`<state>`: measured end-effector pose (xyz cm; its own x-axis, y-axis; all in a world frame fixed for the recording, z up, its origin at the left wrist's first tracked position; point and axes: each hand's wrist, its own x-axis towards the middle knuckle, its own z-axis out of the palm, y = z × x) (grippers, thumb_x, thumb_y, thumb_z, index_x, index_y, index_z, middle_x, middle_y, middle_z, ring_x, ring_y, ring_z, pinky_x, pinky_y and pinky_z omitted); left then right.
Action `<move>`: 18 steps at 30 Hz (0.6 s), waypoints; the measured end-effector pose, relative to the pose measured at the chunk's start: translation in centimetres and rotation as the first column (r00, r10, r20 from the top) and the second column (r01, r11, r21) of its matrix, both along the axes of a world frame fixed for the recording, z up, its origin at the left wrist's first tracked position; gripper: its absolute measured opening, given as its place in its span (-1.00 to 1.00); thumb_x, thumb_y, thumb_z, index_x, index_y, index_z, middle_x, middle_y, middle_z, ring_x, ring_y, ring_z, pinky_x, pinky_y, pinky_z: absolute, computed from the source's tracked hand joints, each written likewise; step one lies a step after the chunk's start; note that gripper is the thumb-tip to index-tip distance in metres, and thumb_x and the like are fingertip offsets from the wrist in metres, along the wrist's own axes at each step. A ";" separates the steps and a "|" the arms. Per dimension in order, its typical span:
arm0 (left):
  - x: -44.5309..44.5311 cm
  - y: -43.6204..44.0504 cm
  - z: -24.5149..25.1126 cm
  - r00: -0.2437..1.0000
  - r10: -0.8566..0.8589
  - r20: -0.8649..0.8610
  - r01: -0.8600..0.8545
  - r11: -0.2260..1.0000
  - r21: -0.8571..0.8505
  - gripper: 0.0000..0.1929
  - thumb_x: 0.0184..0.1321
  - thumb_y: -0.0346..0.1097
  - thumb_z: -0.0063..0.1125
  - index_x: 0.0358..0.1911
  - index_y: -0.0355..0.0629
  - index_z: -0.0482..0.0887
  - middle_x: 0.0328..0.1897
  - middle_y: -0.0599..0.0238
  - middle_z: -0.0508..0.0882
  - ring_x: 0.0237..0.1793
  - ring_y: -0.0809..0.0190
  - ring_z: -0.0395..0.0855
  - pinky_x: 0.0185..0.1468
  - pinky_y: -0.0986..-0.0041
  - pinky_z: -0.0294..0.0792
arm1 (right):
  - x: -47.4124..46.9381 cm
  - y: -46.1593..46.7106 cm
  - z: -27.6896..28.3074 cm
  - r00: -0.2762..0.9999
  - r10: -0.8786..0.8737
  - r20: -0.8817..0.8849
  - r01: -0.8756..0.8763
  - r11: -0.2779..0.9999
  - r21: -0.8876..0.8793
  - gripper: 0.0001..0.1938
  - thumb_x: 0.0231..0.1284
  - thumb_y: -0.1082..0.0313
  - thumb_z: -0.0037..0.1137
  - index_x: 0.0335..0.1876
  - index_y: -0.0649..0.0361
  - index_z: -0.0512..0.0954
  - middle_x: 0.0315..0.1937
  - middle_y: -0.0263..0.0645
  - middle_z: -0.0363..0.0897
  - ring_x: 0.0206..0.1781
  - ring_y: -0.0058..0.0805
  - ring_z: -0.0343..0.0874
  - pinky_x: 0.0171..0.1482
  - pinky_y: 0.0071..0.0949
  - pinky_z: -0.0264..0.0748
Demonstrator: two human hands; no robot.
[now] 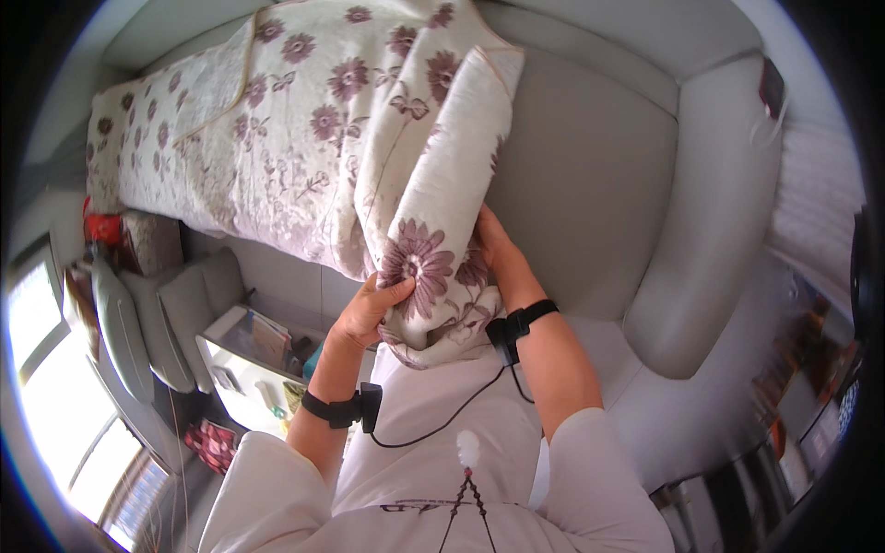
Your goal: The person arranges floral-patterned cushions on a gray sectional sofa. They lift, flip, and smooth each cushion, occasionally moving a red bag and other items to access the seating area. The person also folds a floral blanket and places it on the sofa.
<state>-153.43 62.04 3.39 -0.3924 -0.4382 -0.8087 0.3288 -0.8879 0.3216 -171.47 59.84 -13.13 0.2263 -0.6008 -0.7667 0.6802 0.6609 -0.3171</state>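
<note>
A cream blanket with purple flowers [297,131] lies spread over a grey sofa, and its near right end is gathered into thick folds in front of me. My left hand [370,307] grips the edge of these folds, with the thumb on top over a large purple flower. On the other side, my right hand [496,242] holds the folded part from the right, its fingers partly hidden behind the cloth. The gathered lower edge hangs close against my white shirt. Black straps with small devices and a cable sit on both forearms.
To the right are the bare grey sofa seat [588,166] and armrest [719,207], with a phone [771,88] on the armrest's top. At the left stand a white table [242,394] with papers and other items, grey chairs [176,332] and bright windows.
</note>
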 end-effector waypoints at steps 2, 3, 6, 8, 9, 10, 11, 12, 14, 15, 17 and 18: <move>0.3 0.2 0.6 0.999 0.011 0.048 -0.009 0.999 -0.048 -0.61 0.18 -0.38 0.07 0.08 -0.35 0.38 -0.03 0.13 0.56 -0.06 0.22 0.57 0.00 0.39 0.47 | -0.2 -0.2 -0.1 0.999 -0.035 0.016 0.034 0.997 0.069 -0.52 0.13 0.08 -0.01 0.05 0.28 0.39 0.00 -0.16 0.41 0.02 -0.32 0.39 0.07 -0.38 0.32; 0.3 0.3 0.8 0.997 0.013 0.075 -0.008 0.997 -0.071 -0.61 0.18 -0.38 0.07 0.07 -0.35 0.38 -0.03 0.13 0.57 -0.06 0.23 0.57 0.00 0.39 0.47 | -1.0 -0.2 0.1 0.998 -0.057 0.019 0.055 0.993 0.105 -0.58 0.10 0.14 0.03 -0.01 0.29 0.43 -0.09 -0.16 0.47 -0.06 -0.32 0.45 0.01 -0.37 0.38; -0.2 0.1 1.2 0.966 -0.034 0.258 0.075 0.986 -0.151 -0.60 0.14 -0.33 0.14 0.02 -0.38 0.43 -0.08 0.17 0.59 -0.13 0.29 0.58 -0.08 0.45 0.46 | -5.4 0.4 2.7 0.980 -0.148 -0.131 0.173 0.961 0.213 -0.68 0.03 0.28 0.13 -0.12 0.30 0.50 -0.23 -0.16 0.57 -0.20 -0.30 0.55 -0.09 -0.33 0.49; -1.6 -0.2 0.9 0.845 -0.152 0.512 0.265 0.952 -0.155 -0.57 0.13 -0.34 0.15 0.05 -0.36 0.40 -0.17 0.21 0.60 -0.24 0.35 0.56 -0.17 0.46 0.45 | -10.4 1.2 6.6 0.900 -0.324 -0.291 0.383 0.908 0.173 -0.64 0.03 0.28 0.12 -0.08 0.31 0.47 -0.17 -0.12 0.54 -0.15 -0.24 0.54 -0.03 -0.22 0.46; -2.5 0.0 0.9 0.766 -0.136 0.628 0.350 0.908 -0.230 -0.57 0.08 -0.32 0.19 0.01 -0.35 0.42 -0.20 0.19 0.60 -0.26 0.31 0.55 -0.18 0.44 0.43 | -13.6 2.0 9.2 0.848 -0.464 -0.256 0.500 0.861 0.093 -0.62 0.04 0.27 0.11 -0.04 0.32 0.44 -0.14 -0.10 0.53 -0.13 -0.21 0.53 0.01 -0.17 0.45; -4.1 0.4 0.6 0.651 -0.108 0.752 0.435 0.865 -0.252 -0.58 0.04 -0.30 0.23 -0.04 -0.34 0.44 -0.24 0.17 0.59 -0.28 0.27 0.55 -0.20 0.42 0.41 | -17.0 2.7 12.0 0.842 -0.516 -0.158 0.535 0.836 0.121 -0.59 0.05 0.25 0.09 -0.01 0.31 0.41 -0.10 -0.10 0.51 -0.08 -0.18 0.51 0.06 -0.13 0.41; -6.2 1.5 0.4 0.525 -0.050 0.849 0.517 0.812 -0.272 -0.58 0.00 -0.29 0.27 -0.09 -0.34 0.46 -0.27 0.15 0.59 -0.29 0.23 0.54 -0.22 0.40 0.39 | -20.0 3.5 14.6 0.823 -0.567 -0.035 0.565 0.812 0.148 -0.56 0.07 0.22 0.07 0.03 0.31 0.38 -0.06 -0.09 0.48 -0.03 -0.16 0.49 0.10 -0.09 0.38; -8.8 2.8 0.1 0.432 0.131 0.892 0.532 0.762 -0.369 -0.59 -0.03 -0.31 0.27 -0.11 -0.30 0.45 -0.28 0.12 0.56 -0.27 0.16 0.52 -0.18 0.36 0.38 | -22.3 4.2 16.5 0.806 -0.587 -0.072 0.591 0.799 0.109 -0.55 0.08 0.21 0.06 0.05 0.31 0.37 -0.02 -0.09 0.46 0.01 -0.14 0.46 0.14 -0.08 0.35; -14.3 5.8 -0.4 0.359 0.309 0.881 0.562 0.682 -0.468 -0.62 -0.09 -0.37 0.27 -0.17 -0.21 0.41 -0.25 0.07 0.49 -0.20 0.00 0.44 -0.12 0.25 0.32 | -25.9 5.7 19.7 0.799 -0.594 -0.098 0.597 0.803 -0.002 -0.54 0.10 0.20 0.01 0.08 0.29 0.34 0.07 -0.11 0.40 0.10 -0.14 0.39 0.18 -0.08 0.29; -17.0 7.7 -0.6 0.387 0.378 0.841 0.584 0.605 -0.541 -0.73 -0.01 -0.38 0.22 -0.24 -0.25 0.46 -0.37 0.12 0.52 -0.39 0.12 0.50 -0.31 0.35 0.38 | -26.7 6.4 20.7 0.797 -0.601 -0.065 0.604 0.796 0.043 -0.54 0.11 0.23 0.01 0.11 0.28 0.33 0.08 -0.12 0.40 0.12 -0.16 0.37 0.19 -0.11 0.28; -22.9 11.9 0.0 0.723 0.040 0.690 0.491 0.673 -0.553 -0.84 0.02 -0.31 0.13 -0.37 -0.20 0.51 -0.40 0.09 0.55 -0.37 0.02 0.53 -0.27 0.28 0.38 | -27.5 7.5 22.2 0.837 -0.542 -0.078 0.544 0.839 -0.001 -0.53 0.12 0.26 0.00 0.15 0.27 0.31 0.11 -0.14 0.38 0.16 -0.20 0.34 0.22 -0.14 0.25; -25.6 13.4 0.5 0.760 -0.401 0.511 0.612 0.705 -0.358 -0.80 -0.01 -0.24 0.17 -0.37 -0.19 0.53 -0.33 0.08 0.59 -0.36 0.03 0.57 -0.26 0.30 0.40 | -27.7 8.1 23.1 0.868 -0.490 -0.084 0.490 0.872 -0.023 -0.53 0.12 0.27 0.00 0.15 0.27 0.30 0.11 -0.15 0.37 0.17 -0.20 0.33 0.23 -0.15 0.23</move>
<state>-179.05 75.47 3.93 -0.3910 -0.6246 -0.6760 -0.3635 -0.5699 0.7369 -199.19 67.97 10.01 -0.1626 -0.6185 -0.7688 0.8870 0.2496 -0.3884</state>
